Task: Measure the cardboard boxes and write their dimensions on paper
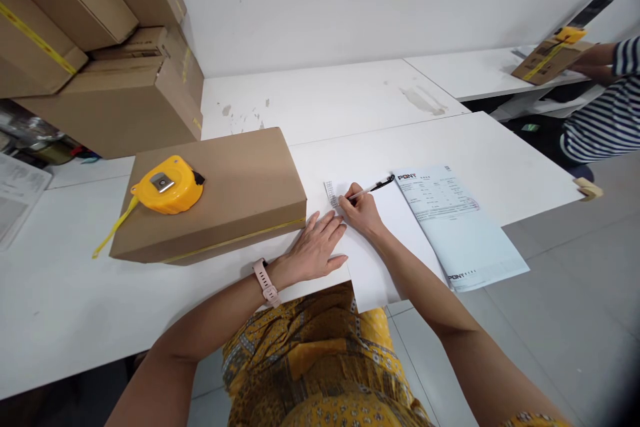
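My right hand (364, 212) is closed around a pen (376, 186), whose tip is at the upper left of a white sheet of paper (385, 260). Small handwritten marks run down that corner of the sheet. Flat beside it lies my left hand (320, 247), fingers spread, resting on the table and the paper's left edge. A closed cardboard box (240, 173) with a yellow tape strip along its side stands just left of that hand. On the box sits a yellow tape measure (170, 185), its blade hanging a little over the left edge.
A printed document (460, 233) lies right of the sheet, overhanging the white table (350, 107). Cardboard boxes (115, 93) are stacked at the back left. At far right, a person in a striped sleeve (607, 107) handles another box (547, 60) with a yellow tape measure on it.
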A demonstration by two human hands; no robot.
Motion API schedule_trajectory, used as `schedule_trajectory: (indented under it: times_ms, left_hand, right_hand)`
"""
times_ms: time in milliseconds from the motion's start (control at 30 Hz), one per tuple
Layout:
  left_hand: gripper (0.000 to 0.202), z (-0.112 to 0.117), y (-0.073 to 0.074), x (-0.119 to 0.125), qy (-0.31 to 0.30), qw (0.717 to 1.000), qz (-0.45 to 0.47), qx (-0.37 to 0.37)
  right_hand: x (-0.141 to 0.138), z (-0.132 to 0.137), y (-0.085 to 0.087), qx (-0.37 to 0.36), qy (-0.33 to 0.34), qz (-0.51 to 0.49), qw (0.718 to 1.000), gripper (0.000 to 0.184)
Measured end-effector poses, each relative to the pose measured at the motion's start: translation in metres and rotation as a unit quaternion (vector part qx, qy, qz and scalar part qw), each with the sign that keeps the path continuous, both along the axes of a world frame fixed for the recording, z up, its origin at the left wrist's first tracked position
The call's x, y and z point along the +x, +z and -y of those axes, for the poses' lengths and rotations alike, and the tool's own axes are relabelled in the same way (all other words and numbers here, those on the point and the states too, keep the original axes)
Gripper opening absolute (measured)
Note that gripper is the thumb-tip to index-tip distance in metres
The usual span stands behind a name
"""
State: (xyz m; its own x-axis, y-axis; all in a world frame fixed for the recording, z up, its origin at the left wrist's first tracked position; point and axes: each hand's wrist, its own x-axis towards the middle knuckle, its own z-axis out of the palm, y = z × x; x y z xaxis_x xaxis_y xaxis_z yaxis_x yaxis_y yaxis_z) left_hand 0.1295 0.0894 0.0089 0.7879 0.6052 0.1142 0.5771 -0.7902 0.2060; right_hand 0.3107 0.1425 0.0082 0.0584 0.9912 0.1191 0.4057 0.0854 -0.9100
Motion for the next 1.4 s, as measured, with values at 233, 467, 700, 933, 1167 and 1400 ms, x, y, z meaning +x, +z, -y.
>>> schedule_trajectory:
  times_ms: [233,467,700,933,1167,1400]
  left_hand:
    - [0.063,0.0,0.001,0.0,-0.001,1.0,-0.006,-0.002]
    - [0.063,0.0,0.0,0.0,0.002,1.0,0.0,0.002]
    - [0.064,0.0,0.0,0.0,0.0,1.0,0.0,0.002]
    - [0.064,0.0,0.0,0.0,0.0,1.0,0.0,0.002]
    - [0.064,0.0,0.001,0.0,0.0,1.0,-0.001,-0.004]
    - [0.063,0.0,-0.001,-0.001,-0.001,1.0,0.008,-0.005]
  right_hand:
    - [0.001,0.0,0.001,0.005,-0.003,0.006,1.0,0.02]
    - [0.002,0.0,0.002,0.0,0.002,0.02,1.0,0.019]
    - [0.001,0.001,0.003,0.005,-0.008,0.012,1.0,0.019]
    - [0.001,0.0,0.003,0.008,-0.007,0.025,1.0,0.019]
    - [0.001,0.001,0.001,0.006,-0.007,0.02,1.0,0.021]
    - [0.008,-0.005,-0.008,0.109,-0.04,0.059,0.991,0.014]
